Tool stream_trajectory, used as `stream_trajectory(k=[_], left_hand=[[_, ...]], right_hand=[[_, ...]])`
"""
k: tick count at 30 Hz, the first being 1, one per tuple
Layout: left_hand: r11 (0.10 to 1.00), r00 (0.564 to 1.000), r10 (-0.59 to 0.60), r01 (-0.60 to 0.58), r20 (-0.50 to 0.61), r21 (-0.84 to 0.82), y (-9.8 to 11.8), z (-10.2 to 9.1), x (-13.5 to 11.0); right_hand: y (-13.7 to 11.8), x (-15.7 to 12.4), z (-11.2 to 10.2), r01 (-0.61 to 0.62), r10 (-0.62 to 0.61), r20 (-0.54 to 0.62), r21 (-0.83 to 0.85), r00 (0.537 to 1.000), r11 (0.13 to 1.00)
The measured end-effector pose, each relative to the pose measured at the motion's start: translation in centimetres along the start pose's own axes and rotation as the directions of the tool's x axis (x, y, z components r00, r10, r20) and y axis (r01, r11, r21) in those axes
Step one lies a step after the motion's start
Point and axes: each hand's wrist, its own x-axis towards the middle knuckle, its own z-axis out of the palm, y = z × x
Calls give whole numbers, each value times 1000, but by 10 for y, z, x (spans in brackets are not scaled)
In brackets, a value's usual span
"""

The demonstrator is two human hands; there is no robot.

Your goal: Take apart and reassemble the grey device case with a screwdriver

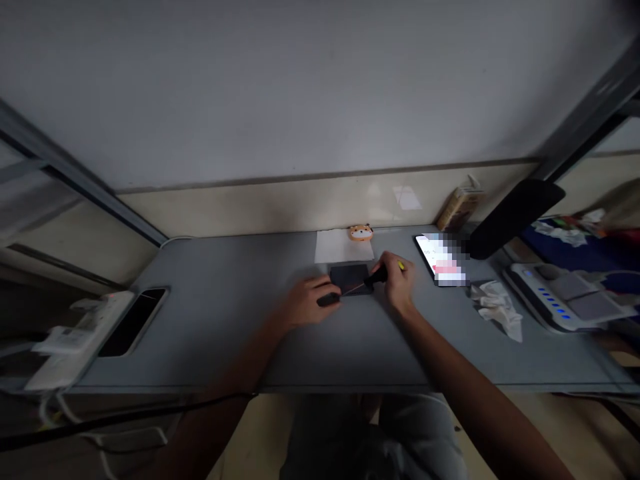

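Observation:
My left hand [309,303] is closed on a small black rounded object [329,300], pressed down near the left edge of a dark flat rectangular pad [345,275]. In my right hand [399,283] is a screwdriver [376,276] with a black handle and a bit of yellow at its end. Its thin shaft slants down to the left across the pad, and the tip meets or nearly meets the black object. Dim light and blur hide what the tip touches. Just behind the pad lies a white sheet of paper [336,247].
An orange animal-faced case [361,232] sits at the paper's back edge. To the right are a lit phone [435,257], a crumpled tissue [497,308], a black cylinder [515,220], a small carton [457,207] and a power strip [555,300]. Another phone [133,323] and a white power strip [93,337] lie left.

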Motion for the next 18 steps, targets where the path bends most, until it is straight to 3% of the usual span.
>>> stream_trajectory(k=[6,11,14,16,18], left_hand=[[996,994,37,-46,-106,-77,-7,11,-1],[959,974,-198,170,-108,-228,-17,10,7],[897,908,-409,381,-92,-222,-32,2,31],[830,827,-553,537,-98,-149,-44,-2,52],[809,803,-586,573,-108,-130,-55,-2,73]], right_hand=[[1,2,2,-112,116,-52,75,992,991],[5,12,-2,-214,238,-167,150,957,965],[8,21,-6,-299,348,-258,210,901,931],[11,25,-8,-347,411,-297,246,862,905],[14,28,-10,-378,449,-311,265,837,887]])
